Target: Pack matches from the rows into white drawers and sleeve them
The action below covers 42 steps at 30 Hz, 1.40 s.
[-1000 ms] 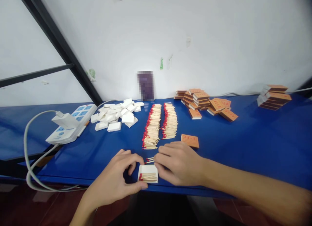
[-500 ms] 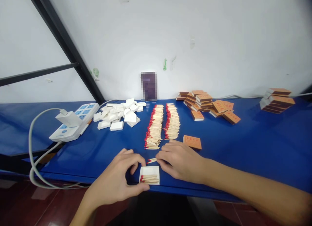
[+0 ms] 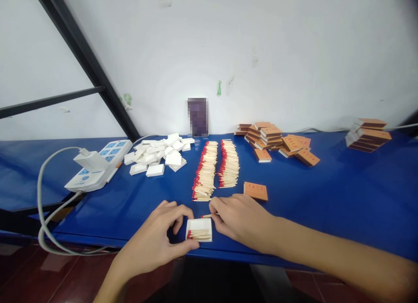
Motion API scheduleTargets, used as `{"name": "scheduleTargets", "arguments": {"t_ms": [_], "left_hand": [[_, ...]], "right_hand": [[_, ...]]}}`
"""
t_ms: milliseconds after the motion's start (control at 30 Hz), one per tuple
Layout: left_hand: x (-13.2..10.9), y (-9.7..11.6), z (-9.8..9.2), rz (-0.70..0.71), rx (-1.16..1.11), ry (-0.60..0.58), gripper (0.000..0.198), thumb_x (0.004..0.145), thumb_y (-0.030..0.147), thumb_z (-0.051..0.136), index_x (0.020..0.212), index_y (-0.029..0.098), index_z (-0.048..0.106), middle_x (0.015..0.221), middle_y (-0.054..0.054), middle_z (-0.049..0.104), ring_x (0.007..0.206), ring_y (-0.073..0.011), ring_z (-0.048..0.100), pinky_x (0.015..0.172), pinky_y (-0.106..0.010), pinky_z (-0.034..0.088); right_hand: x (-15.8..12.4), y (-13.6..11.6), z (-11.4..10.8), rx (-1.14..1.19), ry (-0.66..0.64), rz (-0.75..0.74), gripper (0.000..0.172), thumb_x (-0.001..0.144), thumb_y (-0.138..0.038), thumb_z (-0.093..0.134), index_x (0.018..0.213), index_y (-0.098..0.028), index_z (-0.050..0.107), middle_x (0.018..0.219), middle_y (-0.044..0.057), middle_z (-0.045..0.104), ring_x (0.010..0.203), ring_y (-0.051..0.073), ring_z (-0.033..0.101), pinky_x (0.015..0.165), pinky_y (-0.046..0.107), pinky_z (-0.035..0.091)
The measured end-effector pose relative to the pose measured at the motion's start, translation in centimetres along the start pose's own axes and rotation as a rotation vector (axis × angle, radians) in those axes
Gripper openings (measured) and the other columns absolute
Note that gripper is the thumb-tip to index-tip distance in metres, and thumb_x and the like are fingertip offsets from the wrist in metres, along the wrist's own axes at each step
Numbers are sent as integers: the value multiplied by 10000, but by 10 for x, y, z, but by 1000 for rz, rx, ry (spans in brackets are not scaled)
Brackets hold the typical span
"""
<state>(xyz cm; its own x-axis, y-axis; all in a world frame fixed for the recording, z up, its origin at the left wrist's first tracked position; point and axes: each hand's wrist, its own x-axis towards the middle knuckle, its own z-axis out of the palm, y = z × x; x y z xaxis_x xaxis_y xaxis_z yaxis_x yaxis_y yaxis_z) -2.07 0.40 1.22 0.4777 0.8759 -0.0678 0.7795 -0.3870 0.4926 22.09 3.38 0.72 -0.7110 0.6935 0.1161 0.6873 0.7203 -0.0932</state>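
Observation:
My left hand (image 3: 161,231) is closed around the left side of a small white matchbox tray (image 3: 198,223), index finger at its back corner and thumb along its front. Red-headed matches (image 3: 200,234) lie in the front half of that tray, heads to the left. Just behind the tray's far right corner, my right hand (image 3: 243,220) pinches at least one match (image 3: 206,216), its red tip pointing left; the fingers hide the rest. Beyond the hands, two long rows of matches, a left row (image 3: 205,170) and a right row (image 3: 229,163), lie on the blue table.
An orange matchbox cover (image 3: 255,191) lies beyond my right wrist. White trays (image 3: 155,170) are heaped at back left, beside a power strip (image 3: 98,166) with cables. Orange matchboxes (image 3: 271,132) are piled at back right, with another stack (image 3: 372,135) farther right.
My right hand has shifted slightly, and less of the matches in its fingers shows now. The tray sits a little farther back, still in my left hand.

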Motion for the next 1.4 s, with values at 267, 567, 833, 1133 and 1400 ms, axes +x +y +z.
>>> {"name": "scheduleTargets", "arguments": {"t_ms": [267, 567, 833, 1133, 1400], "left_hand": [[0, 1, -1, 7, -18, 19, 262, 903, 467, 666, 1028, 251, 587, 734, 73, 483, 703, -151, 536, 917, -353, 351], [1, 1, 0, 8, -18, 42, 280, 914, 489, 654, 1034, 245, 588, 730, 63, 534, 707, -156, 544, 856, -329, 381], [3, 6, 3, 9, 16, 74, 272, 909, 493, 645, 1007, 246, 588, 685, 71, 495, 670, -159, 513, 763, -306, 379], [3, 6, 1, 37, 66, 64, 272, 881, 470, 673, 984, 243, 563, 706, 73, 468, 688, -163, 516, 890, -366, 365], [-2, 1, 1, 68, 42, 57, 223, 854, 361, 656, 1004, 245, 539, 765, 65, 505, 736, -164, 541, 1031, -411, 328]], "right_hand": [[1, -2, -1, -66, -1, 11, 39, 919, -181, 580, 881, -183, 570, 750, 11, 698, 603, 208, 651, 520, 336, 177], [3, 11, 10, 22, 180, 17, 24, 940, -190, 546, 921, -177, 551, 734, 2, 687, 638, 191, 671, 533, 301, 251], [-1, -10, 4, 243, 151, -56, 22, 919, -189, 545, 903, -190, 560, 713, -32, 683, 594, 144, 636, 538, 273, 274], [-5, -14, 4, 404, 131, -70, 202, 1022, -332, 484, 964, -189, 615, 801, -5, 719, 673, 149, 647, 580, 271, 299], [0, 5, 3, 242, 180, 62, 112, 897, -204, 531, 986, -182, 597, 847, 21, 699, 737, 183, 644, 642, 294, 339]]}}
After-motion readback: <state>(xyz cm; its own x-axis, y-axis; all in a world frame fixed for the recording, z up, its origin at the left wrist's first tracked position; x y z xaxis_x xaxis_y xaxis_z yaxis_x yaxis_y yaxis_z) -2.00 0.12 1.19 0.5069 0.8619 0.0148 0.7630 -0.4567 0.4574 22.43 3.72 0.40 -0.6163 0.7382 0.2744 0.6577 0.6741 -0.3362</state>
